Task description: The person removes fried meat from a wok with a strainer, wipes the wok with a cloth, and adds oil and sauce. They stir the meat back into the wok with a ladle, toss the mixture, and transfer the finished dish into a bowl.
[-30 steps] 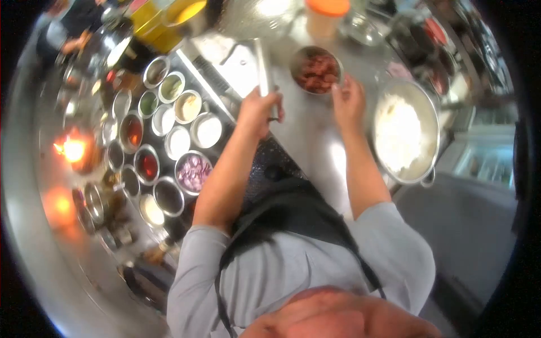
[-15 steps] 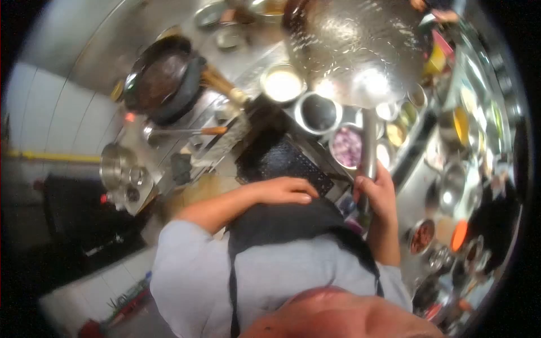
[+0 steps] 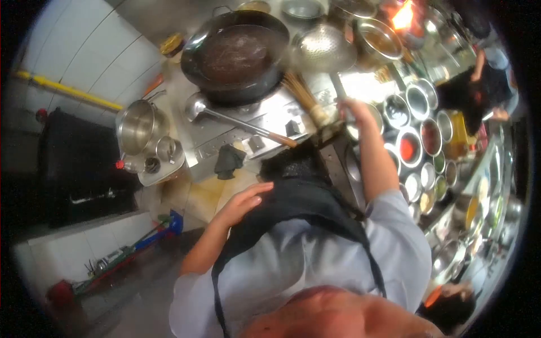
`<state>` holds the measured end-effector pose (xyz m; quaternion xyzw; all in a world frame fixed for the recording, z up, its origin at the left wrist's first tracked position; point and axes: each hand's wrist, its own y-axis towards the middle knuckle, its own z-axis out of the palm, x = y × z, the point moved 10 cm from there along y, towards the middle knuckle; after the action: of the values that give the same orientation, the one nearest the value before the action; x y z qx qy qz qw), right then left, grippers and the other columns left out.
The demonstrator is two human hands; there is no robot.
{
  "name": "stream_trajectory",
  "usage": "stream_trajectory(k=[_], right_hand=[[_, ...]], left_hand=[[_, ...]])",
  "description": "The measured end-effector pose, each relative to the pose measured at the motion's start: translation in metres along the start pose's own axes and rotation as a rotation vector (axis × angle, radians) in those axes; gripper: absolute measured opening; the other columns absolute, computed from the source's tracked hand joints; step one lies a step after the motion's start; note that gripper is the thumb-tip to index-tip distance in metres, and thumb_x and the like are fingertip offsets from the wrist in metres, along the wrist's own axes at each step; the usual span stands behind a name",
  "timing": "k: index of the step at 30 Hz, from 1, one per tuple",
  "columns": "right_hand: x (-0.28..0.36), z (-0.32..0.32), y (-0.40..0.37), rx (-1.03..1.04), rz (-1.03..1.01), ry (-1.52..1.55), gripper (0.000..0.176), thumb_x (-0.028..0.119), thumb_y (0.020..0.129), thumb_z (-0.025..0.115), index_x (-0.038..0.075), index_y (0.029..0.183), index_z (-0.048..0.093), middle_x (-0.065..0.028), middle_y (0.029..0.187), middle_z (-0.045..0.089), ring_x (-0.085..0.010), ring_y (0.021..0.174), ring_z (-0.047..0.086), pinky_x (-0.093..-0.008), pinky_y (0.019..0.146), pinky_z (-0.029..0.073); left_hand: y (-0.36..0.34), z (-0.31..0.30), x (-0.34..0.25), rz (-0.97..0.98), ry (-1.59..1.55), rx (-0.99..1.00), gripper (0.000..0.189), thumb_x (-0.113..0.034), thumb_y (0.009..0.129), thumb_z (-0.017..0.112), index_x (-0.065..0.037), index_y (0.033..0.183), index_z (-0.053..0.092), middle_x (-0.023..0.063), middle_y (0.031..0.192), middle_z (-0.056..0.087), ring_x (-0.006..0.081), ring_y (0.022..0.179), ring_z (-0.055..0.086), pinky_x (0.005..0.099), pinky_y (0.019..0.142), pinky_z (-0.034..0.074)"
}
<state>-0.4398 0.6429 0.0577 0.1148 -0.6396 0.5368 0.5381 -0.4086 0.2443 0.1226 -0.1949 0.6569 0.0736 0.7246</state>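
Strainer (image 3: 324, 48), slightly blurred, lay between black wok (image 3: 236, 56) and pot (image 3: 372, 29). Right hand (image 3: 359, 112) gripped its handle (image 3: 338, 87); left hand (image 3: 242, 205) open, empty, near apron (image 3: 293, 205). Looked like one-handed steering; moving it called for clearing both rims.

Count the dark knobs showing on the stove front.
2 visible: one knob on the near side of the ladle's wooden handle, the other knob on its far side. More may be hidden, for instance behind the dark cloth.
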Motion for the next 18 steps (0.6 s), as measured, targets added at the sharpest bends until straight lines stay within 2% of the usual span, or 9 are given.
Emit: stream_trajectory(k=[6,8,9,11,12,13,14,16,18], right_hand=[[0.004,0.017,0.128,0.112,0.002,0.175,0.019,0.01,0.087,0.058,-0.005,0.1,0.058,-0.0088,0.074,0.061,-0.0163,0.056,0.058,-0.028,0.052,0.049],[0.0,0.003,0.125,-0.082,-0.034,0.247,0.023,0.013,0.089,0.058,-0.006,0.1,0.057,-0.0126,0.081,0.065,-0.0184,0.063,0.063,-0.029,0.054,0.051],[-0.008,-0.012,0.134,-0.028,-0.06,0.09,0.027,0.018,0.089,0.059,-0.006,0.101,0.058,-0.0174,0.088,0.067,-0.0266,0.075,0.067,-0.0346,0.062,0.053],[0.026,-0.049,0.094,-0.625,-0.628,-0.88,0.029,0.022,0.09,0.058,-0.005,0.099,0.06,-0.0199,0.089,0.066,-0.0353,0.08,0.064,-0.0405,0.071,0.051],[0.056,-0.023,0.023,-0.645,-0.698,-0.83,0.031,0.026,0.091,0.055,-0.003,0.102,0.061,-0.0231,0.093,0.066,-0.04,0.09,0.062,-0.0442,0.08,0.048],[0.037,-0.016,0.004,-0.497,-0.407,-0.807,0.029,0.027,0.091,0.055,0.0,0.099,0.064,-0.0218,0.085,0.065,-0.0366,0.086,0.062,-0.0398,0.077,0.049],[0.008,-0.002,-0.011,-0.387,-0.446,-0.817,0.026,0.024,0.09,0.055,0.0,0.096,0.064,-0.017,0.083,0.066,-0.0324,0.08,0.064,-0.0372,0.069,0.05],[-0.086,0.046,-0.022,0.214,-0.536,-0.816,0.021,0.019,0.088,0.056,0.0,0.092,0.065,-0.0144,0.079,0.066,-0.0271,0.074,0.066,-0.0342,0.064,0.051],[-0.235,0.02,0.047,0.28,-0.372,-0.566,0.02,0.017,0.086,0.059,0.001,0.096,0.065,-0.0128,0.08,0.066,-0.0242,0.076,0.066,-0.0331,0.066,0.051]], left_hand=[[-0.008,-0.033,0.028,-0.186,-0.075,-0.278,0.037,-0.02,0.097,0.048,0.0,0.128,0.054,0.0091,0.133,0.052,0.0181,0.125,0.045,0.0313,0.105,0.032],[-0.004,-0.035,0.02,-0.216,-0.058,-0.365,0.036,-0.019,0.097,0.048,0.0,0.128,0.055,0.0087,0.131,0.054,0.017,0.123,0.047,0.0303,0.104,0.033],[-0.001,-0.037,0.016,-0.24,-0.033,-0.419,0.035,-0.018,0.097,0.048,0.0,0.127,0.055,0.0084,0.128,0.057,0.0159,0.12,0.049,0.0293,0.102,0.034],[0.008,-0.031,0.05,-0.274,-0.192,-0.423,0.035,-0.018,0.097,0.049,-0.001,0.127,0.055,0.0086,0.126,0.058,0.0164,0.12,0.049,0.0293,0.102,0.034],[0.011,-0.031,0.064,-0.301,-0.353,-0.459,0.035,-0.019,0.097,0.05,-0.001,0.127,0.055,0.0088,0.125,0.058,0.017,0.119,0.05,0.0292,0.102,0.035],[0.02,-0.034,0.057,-0.317,-0.341,-0.46,0.035,-0.019,0.097,0.05,-0.001,0.127,0.055,0.0088,0.125,0.058,0.017,0.119,0.05,0.0292,0.102,0.035],[0.032,-0.035,0.044,-0.311,-0.255,-0.444,0.035,-0.019,0.097,0.05,-0.001,0.126,0.056,0.0089,0.125,0.058,0.0172,0.12,0.05,0.0293,0.102,0.035],[0.045,-0.031,0.026,-0.343,-0.153,-0.421,0.035,-0.02,0.097,0.051,-0.001,0.126,0.056,0.0089,0.126,0.058,0.0174,0.12,0.05,0.0293,0.102,0.035],[0.052,-0.025,0.029,-0.457,-0.285,-0.41,0.035,-0.02,0.097,0.051,-0.002,0.126,0.056,0.0079,0.126,0.058,0.0173,0.121,0.05,0.0293,0.102,0.035]])
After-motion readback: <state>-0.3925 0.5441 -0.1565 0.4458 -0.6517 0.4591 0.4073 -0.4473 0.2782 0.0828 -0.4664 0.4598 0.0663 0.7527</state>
